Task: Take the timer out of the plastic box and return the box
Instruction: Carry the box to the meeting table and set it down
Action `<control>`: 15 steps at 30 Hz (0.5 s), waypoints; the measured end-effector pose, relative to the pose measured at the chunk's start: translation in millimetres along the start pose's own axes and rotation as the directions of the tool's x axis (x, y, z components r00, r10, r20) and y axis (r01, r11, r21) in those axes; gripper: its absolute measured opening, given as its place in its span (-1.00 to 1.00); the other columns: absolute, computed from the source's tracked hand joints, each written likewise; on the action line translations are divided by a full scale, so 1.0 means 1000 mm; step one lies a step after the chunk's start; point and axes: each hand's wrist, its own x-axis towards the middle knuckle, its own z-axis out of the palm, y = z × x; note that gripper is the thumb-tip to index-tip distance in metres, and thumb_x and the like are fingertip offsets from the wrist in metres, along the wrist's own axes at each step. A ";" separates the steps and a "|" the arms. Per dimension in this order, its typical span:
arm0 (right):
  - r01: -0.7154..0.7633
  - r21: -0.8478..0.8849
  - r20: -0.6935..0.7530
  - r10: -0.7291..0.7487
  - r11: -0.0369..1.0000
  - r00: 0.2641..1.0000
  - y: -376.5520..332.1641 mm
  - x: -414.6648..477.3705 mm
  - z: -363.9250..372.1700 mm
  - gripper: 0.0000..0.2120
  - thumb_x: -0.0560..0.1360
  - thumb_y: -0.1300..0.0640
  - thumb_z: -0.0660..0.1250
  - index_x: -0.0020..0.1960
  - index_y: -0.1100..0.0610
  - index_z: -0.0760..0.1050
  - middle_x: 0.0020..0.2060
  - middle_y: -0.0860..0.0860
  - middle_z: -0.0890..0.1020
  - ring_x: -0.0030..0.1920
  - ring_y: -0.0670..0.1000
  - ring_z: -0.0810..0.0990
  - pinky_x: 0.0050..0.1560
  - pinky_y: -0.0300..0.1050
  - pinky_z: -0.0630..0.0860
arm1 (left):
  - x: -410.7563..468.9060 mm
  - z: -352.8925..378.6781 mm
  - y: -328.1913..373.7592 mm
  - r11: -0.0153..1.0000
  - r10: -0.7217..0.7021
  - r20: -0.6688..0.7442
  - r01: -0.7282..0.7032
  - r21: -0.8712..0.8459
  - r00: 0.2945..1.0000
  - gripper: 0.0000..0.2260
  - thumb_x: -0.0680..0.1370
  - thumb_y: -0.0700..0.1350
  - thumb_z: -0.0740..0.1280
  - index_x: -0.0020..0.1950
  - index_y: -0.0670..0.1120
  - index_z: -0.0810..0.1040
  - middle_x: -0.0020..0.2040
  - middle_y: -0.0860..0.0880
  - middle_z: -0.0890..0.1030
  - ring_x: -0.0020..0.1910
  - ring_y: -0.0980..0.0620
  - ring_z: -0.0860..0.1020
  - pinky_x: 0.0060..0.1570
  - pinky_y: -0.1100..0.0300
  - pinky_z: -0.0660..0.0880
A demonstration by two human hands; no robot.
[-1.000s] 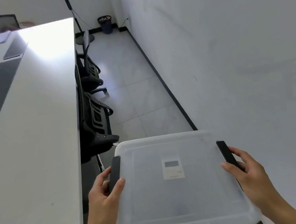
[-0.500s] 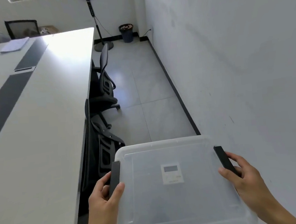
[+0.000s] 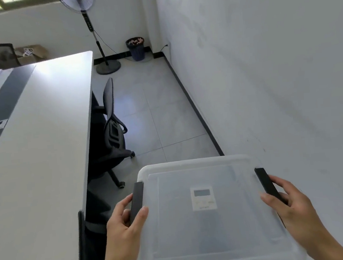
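Now more of the room shows than half a second ago: the fan (image 3: 83, 4) head and a window strip have come into the top of the view, and the bin (image 3: 136, 48) sits lower in it than before. My grip has not changed. I hold the box (image 3: 213, 230) off the floor, over the aisle, with its lid on. My left hand (image 3: 123, 228) wraps the black latch (image 3: 136, 200) on the left side, thumb pressed on the lid's edge, fingers curled round the latch. My right hand (image 3: 295, 208) does the same on the right latch (image 3: 268, 185), thumb on top and fingers spread behind it.

Through the cloudy lid I see the timer (image 3: 203, 198) lying flat in the middle of the box, its screen toward the far edge.

To my left runs the long table (image 3: 37, 142); its right edge stands near the box's left side, and the gap between them holds a chair (image 3: 112, 131) pushed in, plus a second chair back close by my left wrist. To my right the wall (image 3: 275, 67) runs alongside. Ahead, the tiled floor (image 3: 165, 113) lies open up to the fan's base and the bin at the far corner.
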 end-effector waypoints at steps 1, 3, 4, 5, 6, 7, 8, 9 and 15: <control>0.007 -0.001 0.001 -0.007 1.000 1.000 -0.009 0.027 0.005 -0.63 0.50 0.19 0.38 0.24 -0.10 0.44 -0.13 0.16 0.69 -0.13 0.11 0.63 -0.16 -0.15 0.48 | 0.024 0.009 0.007 1.000 -0.001 -0.013 0.001 -0.005 1.000 -0.62 0.47 -0.23 0.39 0.27 -0.05 0.49 -0.22 -0.07 0.70 -0.19 -0.12 0.66 -0.12 -0.03 0.59; 0.015 0.006 0.010 -0.015 1.000 1.000 -0.029 0.082 0.014 -0.63 0.49 0.18 0.38 0.25 -0.09 0.45 -0.15 0.12 0.70 -0.12 0.12 0.64 -0.14 -0.10 0.51 | 0.070 0.025 0.021 1.000 0.004 -0.026 -0.004 -0.018 1.000 -0.63 0.47 -0.23 0.39 0.25 -0.04 0.49 -0.22 -0.07 0.70 -0.19 -0.12 0.66 -0.10 -0.04 0.59; 0.010 0.004 0.017 -0.010 1.000 1.000 -0.041 0.113 0.018 -0.63 0.49 0.18 0.38 0.25 -0.08 0.46 -0.17 0.10 0.71 -0.11 0.12 0.66 -0.12 -0.08 0.52 | 0.095 0.032 0.028 1.000 0.001 -0.039 -0.001 -0.013 0.999 -0.63 0.46 -0.23 0.40 0.25 -0.03 0.49 -0.21 -0.06 0.70 -0.20 -0.10 0.67 -0.11 -0.02 0.59; 0.009 -0.003 0.027 -0.009 1.000 1.000 -0.052 0.139 0.022 -0.63 0.49 0.18 0.39 0.25 -0.08 0.47 -0.20 0.07 0.72 -0.10 0.11 0.67 -0.11 -0.07 0.53 | 0.115 0.039 0.038 1.000 0.002 -0.049 -0.003 -0.016 0.999 -0.62 0.45 -0.22 0.42 0.25 -0.03 0.49 -0.21 -0.06 0.70 -0.21 -0.08 0.67 -0.13 0.01 0.59; 0.010 -0.007 0.032 -0.010 1.000 0.999 -0.063 0.157 0.026 -0.63 0.49 0.18 0.39 0.24 -0.07 0.48 -0.24 0.07 0.73 -0.10 0.11 0.68 -0.12 -0.07 0.53 | 0.129 0.044 0.049 1.000 0.004 -0.065 -0.005 -0.017 0.998 -0.59 0.42 -0.20 0.45 0.25 -0.04 0.49 -0.21 -0.09 0.70 -0.24 -0.07 0.67 -0.14 0.04 0.58; 0.014 -0.013 0.042 -0.013 1.000 0.999 -0.080 0.182 0.034 -0.63 0.48 0.18 0.40 0.25 -0.06 0.49 -0.24 0.07 0.73 -0.11 0.13 0.69 -0.11 -0.05 0.55 | 0.149 0.049 0.064 1.000 0.005 -0.082 -0.008 -0.028 0.997 -0.57 0.40 -0.17 0.46 0.24 -0.04 0.49 -0.22 -0.12 0.70 -0.26 -0.05 0.67 -0.17 0.07 0.58; 0.020 -0.020 0.060 -0.019 1.000 0.998 -0.096 0.209 0.041 -0.63 0.48 0.18 0.40 0.26 -0.06 0.49 -0.23 0.09 0.73 -0.11 0.15 0.69 -0.10 0.00 0.57 | 0.173 0.053 0.074 0.999 0.005 -0.106 -0.009 -0.037 0.994 -0.58 0.40 -0.17 0.45 0.24 -0.04 0.49 -0.22 -0.15 0.69 -0.26 -0.04 0.67 -0.18 0.09 0.57; 0.038 -0.036 0.082 -0.035 0.999 0.996 -0.109 0.235 0.048 -0.62 0.49 0.17 0.39 0.26 -0.07 0.48 -0.22 0.11 0.73 -0.11 0.17 0.69 -0.07 0.07 0.60 | 0.194 0.055 0.078 0.999 0.010 -0.128 -0.016 -0.041 0.992 -0.60 0.43 -0.21 0.44 0.24 -0.03 0.49 -0.20 -0.15 0.69 -0.24 -0.05 0.66 -0.19 0.10 0.56; 0.110 -0.084 0.197 -0.092 0.990 0.976 -0.187 0.362 0.108 -0.65 0.48 0.15 0.40 0.21 -0.14 0.49 -0.21 0.09 0.72 -0.18 0.13 0.70 -0.08 0.07 0.61 | 0.306 0.061 0.112 0.995 -0.025 -0.271 -0.003 -0.103 0.962 -0.65 0.46 -0.25 0.39 0.17 0.06 0.50 -0.09 -0.13 0.67 -0.11 -0.12 0.65 -0.15 0.08 0.55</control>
